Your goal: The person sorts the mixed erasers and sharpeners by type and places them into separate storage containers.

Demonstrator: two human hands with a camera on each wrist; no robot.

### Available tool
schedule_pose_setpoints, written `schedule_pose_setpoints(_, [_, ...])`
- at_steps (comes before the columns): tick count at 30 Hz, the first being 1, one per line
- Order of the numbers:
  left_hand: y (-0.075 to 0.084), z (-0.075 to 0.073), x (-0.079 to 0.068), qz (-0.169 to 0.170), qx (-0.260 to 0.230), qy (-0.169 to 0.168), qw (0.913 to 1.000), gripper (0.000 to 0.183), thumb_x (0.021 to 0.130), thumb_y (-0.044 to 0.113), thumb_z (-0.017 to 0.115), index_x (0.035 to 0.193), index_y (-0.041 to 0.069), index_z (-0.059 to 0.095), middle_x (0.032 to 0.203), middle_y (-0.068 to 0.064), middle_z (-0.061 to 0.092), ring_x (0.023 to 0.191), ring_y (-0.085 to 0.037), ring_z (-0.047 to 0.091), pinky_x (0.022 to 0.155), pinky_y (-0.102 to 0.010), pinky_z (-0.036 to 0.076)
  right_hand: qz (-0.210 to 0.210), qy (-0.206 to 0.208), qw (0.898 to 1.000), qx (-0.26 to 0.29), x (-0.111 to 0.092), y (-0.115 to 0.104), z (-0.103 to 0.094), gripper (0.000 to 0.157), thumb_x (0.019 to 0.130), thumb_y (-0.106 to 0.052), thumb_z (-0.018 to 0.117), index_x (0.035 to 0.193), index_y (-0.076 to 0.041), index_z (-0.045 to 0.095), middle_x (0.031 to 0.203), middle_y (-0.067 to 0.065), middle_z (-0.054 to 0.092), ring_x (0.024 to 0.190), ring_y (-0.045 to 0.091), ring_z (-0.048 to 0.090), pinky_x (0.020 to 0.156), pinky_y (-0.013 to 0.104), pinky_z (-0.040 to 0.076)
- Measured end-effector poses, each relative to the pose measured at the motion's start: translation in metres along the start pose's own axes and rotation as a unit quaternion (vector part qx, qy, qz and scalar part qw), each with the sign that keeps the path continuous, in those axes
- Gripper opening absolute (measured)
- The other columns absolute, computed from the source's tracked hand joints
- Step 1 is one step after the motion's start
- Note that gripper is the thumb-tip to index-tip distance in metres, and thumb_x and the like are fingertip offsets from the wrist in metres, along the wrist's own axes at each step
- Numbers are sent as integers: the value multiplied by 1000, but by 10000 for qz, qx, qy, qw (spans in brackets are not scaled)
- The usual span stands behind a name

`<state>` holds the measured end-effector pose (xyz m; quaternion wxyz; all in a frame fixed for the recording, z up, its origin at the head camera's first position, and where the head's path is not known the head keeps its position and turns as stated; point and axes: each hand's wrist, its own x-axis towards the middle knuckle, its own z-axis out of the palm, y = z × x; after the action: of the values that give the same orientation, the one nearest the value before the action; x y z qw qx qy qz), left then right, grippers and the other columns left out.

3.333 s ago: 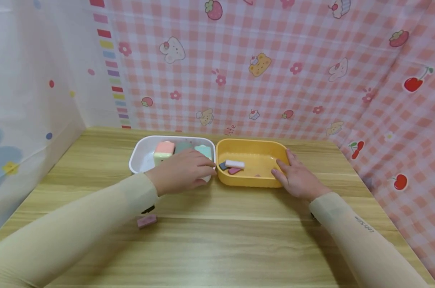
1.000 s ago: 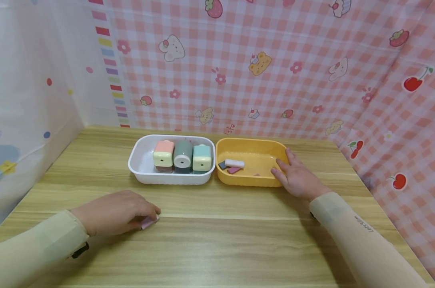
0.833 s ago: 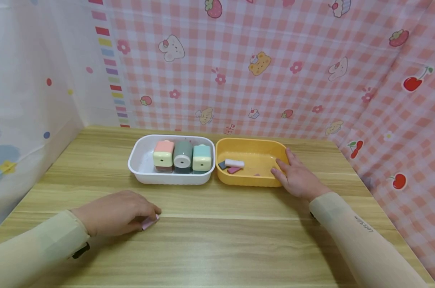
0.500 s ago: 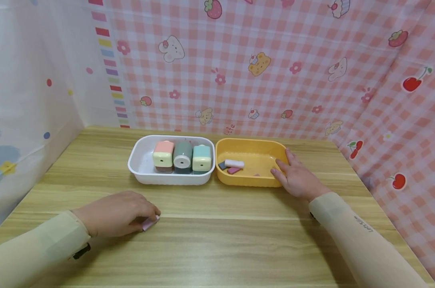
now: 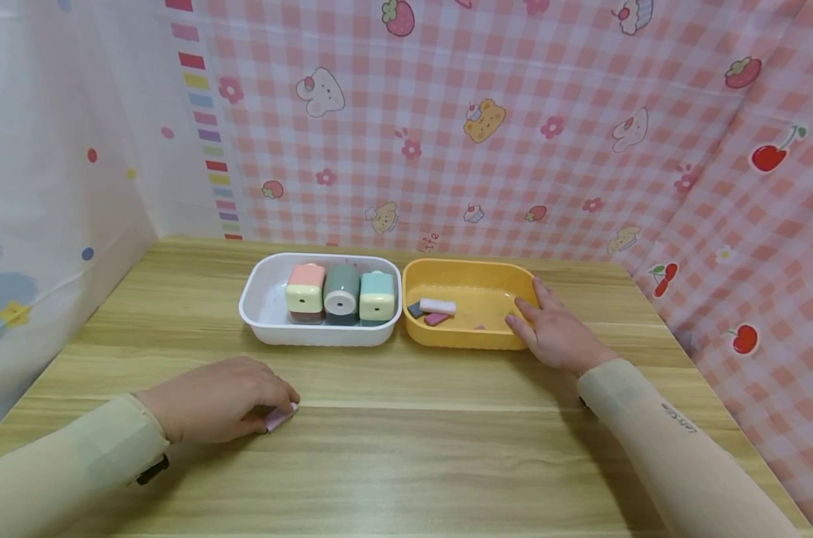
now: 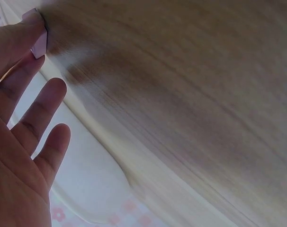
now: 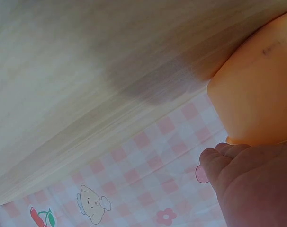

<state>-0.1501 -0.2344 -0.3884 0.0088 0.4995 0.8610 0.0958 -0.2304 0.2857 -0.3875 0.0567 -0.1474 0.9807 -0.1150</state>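
Note:
Low at the left of the table, my left hand (image 5: 218, 396) pinches a small pink eraser (image 5: 280, 418) between thumb and forefinger, partly covering it. The left wrist view shows this eraser (image 6: 40, 43) at the fingertips, close to the wood, with the other fingers spread loosely. My right hand (image 5: 560, 335) rests over the right end of the yellow bin (image 5: 474, 340), its fingers fairly straight, some inside the rim and some along the outside. Inside that bin lie a white eraser (image 5: 438, 307), a pink eraser (image 5: 437, 319) and a dark blue piece (image 5: 416, 308).
Left of the yellow bin, right up against it, stands a white bin (image 5: 319, 336). It holds a pink sharpener (image 5: 305, 288), a green sharpener (image 5: 342, 288) and a blue sharpener (image 5: 377, 295). A checked cloth (image 5: 433, 149) hangs behind the wooden table (image 5: 406, 463).
My left hand has come back from over the white bin to the pink eraser on the table and taken hold of it, uncovering the sharpeners. The right hand has stayed at the yellow bin.

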Motion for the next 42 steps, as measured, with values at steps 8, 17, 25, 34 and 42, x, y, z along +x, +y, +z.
schedule_pose_setpoints(8, [0, 0, 0, -15, 3, -35, 10000, 21, 91, 14, 81, 99, 31, 71, 116, 19, 75, 103, -3, 69, 94, -38, 59, -4, 24, 10000, -40, 1, 1, 1, 79, 112, -57, 28, 162, 4, 33, 174, 30, -6, 161, 53, -1, 129, 67, 10])
schedule_pose_setpoints(17, [1, 1, 0, -23, 3, 20, 10000, 21, 91, 14, 81, 99, 31, 71, 115, 19, 75, 104, -4, 69, 94, -38, 59, -37, 69, 10000, -17, 1, 0, 1, 80, 112, -58, 28, 161, 4, 34, 174, 31, -5, 161, 53, 0, 129, 67, 11])
schedule_pose_setpoints(25, [1, 0, 1, -199, 5, -44, 9998, 17, 94, 18, 79, 103, 32, 73, 120, 17, 75, 112, -8, 69, 101, -41, 58, -40, 60, 10000, -34, 1, 2, 2, 79, 112, -57, 28, 162, 4, 33, 174, 30, -6, 161, 52, -1, 130, 66, 11])
schedule_pose_setpoints(34, [1, -2, 6, -238, 133, 26, 9996, 21, 96, 21, 78, 116, 24, 76, 124, 11, 75, 117, -13, 70, 103, -43, 58, -41, 63, 10000, -40, 1, 2, 2, 82, 112, -60, 26, 161, 4, 33, 173, 30, -7, 161, 52, -1, 129, 66, 11])
schedule_pose_setpoints(42, [-3, -1, 12, -268, 365, 216, 9987, 22, 96, 24, 78, 118, 24, 76, 124, 10, 75, 116, -15, 71, 101, -44, 58, -43, 90, 9999, -21, 0, 1, 1, 83, 111, -61, 25, 161, 4, 34, 174, 31, -6, 161, 52, 0, 129, 66, 11])
